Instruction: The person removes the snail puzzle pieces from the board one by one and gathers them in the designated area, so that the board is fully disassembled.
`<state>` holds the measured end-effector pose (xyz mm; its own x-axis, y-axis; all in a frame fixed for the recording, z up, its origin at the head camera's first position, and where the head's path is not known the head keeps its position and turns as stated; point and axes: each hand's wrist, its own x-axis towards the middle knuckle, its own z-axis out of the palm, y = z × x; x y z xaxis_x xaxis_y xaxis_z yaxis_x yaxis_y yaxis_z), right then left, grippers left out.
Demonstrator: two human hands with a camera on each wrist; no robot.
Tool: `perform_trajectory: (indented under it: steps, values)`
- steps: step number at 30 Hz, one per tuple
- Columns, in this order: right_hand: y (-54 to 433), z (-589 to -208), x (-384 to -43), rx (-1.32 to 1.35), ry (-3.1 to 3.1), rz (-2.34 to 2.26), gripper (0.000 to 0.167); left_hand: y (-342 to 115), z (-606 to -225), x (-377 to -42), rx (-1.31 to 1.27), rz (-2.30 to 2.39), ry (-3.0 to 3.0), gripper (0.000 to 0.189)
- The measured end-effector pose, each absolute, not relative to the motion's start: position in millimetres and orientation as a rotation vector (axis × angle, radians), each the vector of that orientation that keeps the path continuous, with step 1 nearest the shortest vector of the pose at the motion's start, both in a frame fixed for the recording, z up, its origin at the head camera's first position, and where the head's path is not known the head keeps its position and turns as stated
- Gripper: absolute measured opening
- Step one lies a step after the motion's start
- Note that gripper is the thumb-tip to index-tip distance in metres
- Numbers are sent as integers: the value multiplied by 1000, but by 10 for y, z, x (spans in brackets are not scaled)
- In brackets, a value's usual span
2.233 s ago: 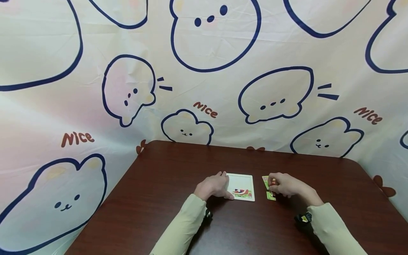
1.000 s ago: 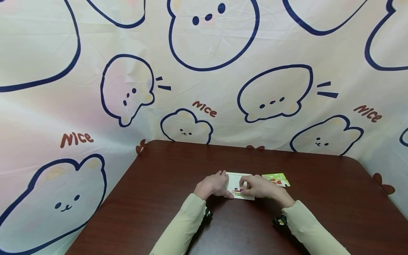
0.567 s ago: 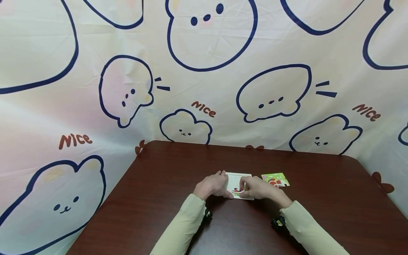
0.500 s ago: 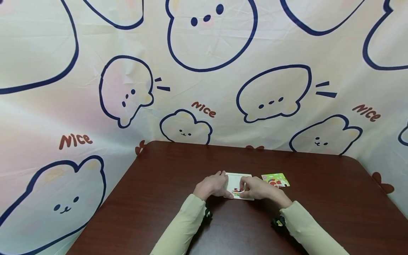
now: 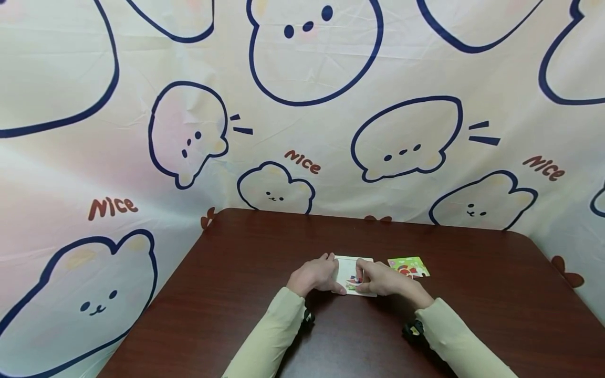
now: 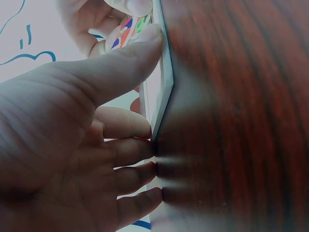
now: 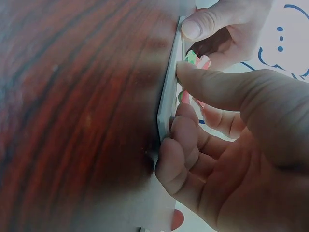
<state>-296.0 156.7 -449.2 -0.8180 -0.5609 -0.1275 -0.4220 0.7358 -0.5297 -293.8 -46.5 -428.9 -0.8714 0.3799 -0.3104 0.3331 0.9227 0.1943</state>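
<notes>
A white, shallow-rimmed puzzle tray (image 5: 347, 266) lies flat on the brown table. My left hand (image 5: 315, 275) holds it at the left side, thumb over the front rim and fingertips against the left edge. From the right, my right hand (image 5: 385, 278) reaches over the tray and pinches a colourful jigsaw piece (image 5: 353, 280) near the front. In the left wrist view the printed piece (image 6: 127, 33) stands tilted up between the fingers. Red and green printed parts (image 7: 191, 57) show behind the right thumb. Fingers hide much of the tray's right side.
Just right of the tray lies a loose, bright green printed puzzle part (image 5: 410, 265) with a red picture, partly behind the right hand. The brown table (image 5: 264, 247) reaches back to a cloth backdrop (image 5: 406, 63) with cartoon bears.
My right hand has come left from beside the green puzzle parts to the tray's front. In the last half second the jigsaw piece has tilted slightly. My left hand stays put.
</notes>
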Motion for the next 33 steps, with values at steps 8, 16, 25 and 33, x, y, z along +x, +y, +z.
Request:
perform_trajectory:
  steps: [8, 16, 25, 33]
  values:
    - [1599, -4432, -2918, -854, 2675, -693, 20, -468, -4281, -2934, 545, 179, 2732, 87]
    - [1874, -4291, -2808, -836, 2710, -774, 19, -463, -4278, -2917, 539, 173, 2741, 85]
    - [2243, -4241, -2745, -789, 2733, -878, 18, -465, -4281, -2922, 533, 202, 2737, 88]
    - [2444, -4189, -2728, -741, 2706, -944, 12, -466, -4286, -2912, 533, 211, 2742, 87]
